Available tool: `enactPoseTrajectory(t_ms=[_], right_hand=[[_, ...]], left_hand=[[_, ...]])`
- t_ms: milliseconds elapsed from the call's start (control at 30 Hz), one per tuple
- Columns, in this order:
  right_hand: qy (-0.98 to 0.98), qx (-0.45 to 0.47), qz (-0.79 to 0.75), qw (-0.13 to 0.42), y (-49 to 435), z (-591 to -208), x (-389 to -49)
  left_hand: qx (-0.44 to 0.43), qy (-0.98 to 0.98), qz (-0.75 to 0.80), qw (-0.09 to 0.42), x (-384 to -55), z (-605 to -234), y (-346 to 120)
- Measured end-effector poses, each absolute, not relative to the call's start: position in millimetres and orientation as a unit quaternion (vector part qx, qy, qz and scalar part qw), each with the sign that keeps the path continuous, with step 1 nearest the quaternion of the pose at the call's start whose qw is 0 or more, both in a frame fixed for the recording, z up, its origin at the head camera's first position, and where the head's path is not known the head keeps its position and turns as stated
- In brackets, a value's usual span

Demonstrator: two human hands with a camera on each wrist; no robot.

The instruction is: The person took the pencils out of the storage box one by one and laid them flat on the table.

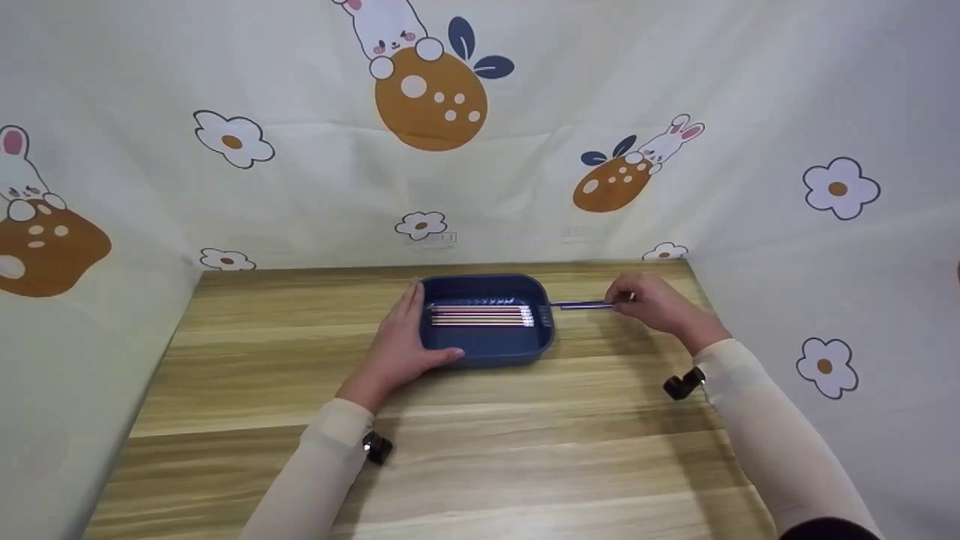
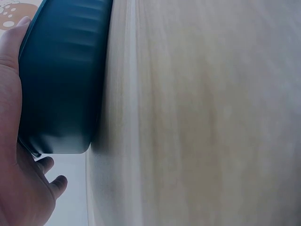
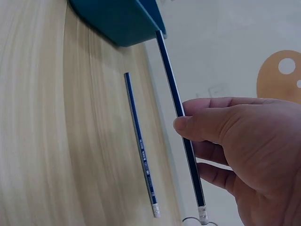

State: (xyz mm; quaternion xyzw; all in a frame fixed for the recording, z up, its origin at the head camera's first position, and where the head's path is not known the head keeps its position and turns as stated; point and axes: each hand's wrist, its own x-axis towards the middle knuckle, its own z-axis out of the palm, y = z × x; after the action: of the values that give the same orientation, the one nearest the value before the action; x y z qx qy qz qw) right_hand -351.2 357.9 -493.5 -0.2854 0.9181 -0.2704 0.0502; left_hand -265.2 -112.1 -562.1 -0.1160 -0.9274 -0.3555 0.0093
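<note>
A dark blue plastic basket (image 1: 491,356) sits at the middle of the table's far part. Several striped pencils (image 1: 480,316) lie side by side in it, erasers toward the right. My left hand (image 1: 400,341) rests against the basket's left end, its fingers straight along that side and its thumb over the front rim. To the right of the basket, my right hand (image 1: 651,301) pinches a dark blue pencil (image 3: 171,84) between thumb and fingers. That pencil's far end overlaps the basket's rim in the right wrist view. A second blue pencil (image 3: 137,129) lies on the table beneath.
The wood-grain table (image 1: 480,465) is bounded at the back and sides by a pale curtain (image 1: 315,187) with rabbit and flower prints. A small black camera (image 1: 379,448) is worn on my left wrist and another camera (image 1: 682,385) on my right.
</note>
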Motion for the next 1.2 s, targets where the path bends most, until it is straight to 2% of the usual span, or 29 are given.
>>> enactPoseTrajectory(t_ms=[400, 1200], right_hand=[[0.924, -0.284, -0.257, 0.01, 358.5, -523.8, -360.7], [0.932, -0.271, -0.241, 0.03, 353.4, -545.5, -370.9]], left_hand=[[-0.117, -0.926, -0.358, 0.013, -267.1, -563.6, -113.1], [-0.117, -0.925, -0.36, 0.013, -266.0, -564.8, -113.6]])
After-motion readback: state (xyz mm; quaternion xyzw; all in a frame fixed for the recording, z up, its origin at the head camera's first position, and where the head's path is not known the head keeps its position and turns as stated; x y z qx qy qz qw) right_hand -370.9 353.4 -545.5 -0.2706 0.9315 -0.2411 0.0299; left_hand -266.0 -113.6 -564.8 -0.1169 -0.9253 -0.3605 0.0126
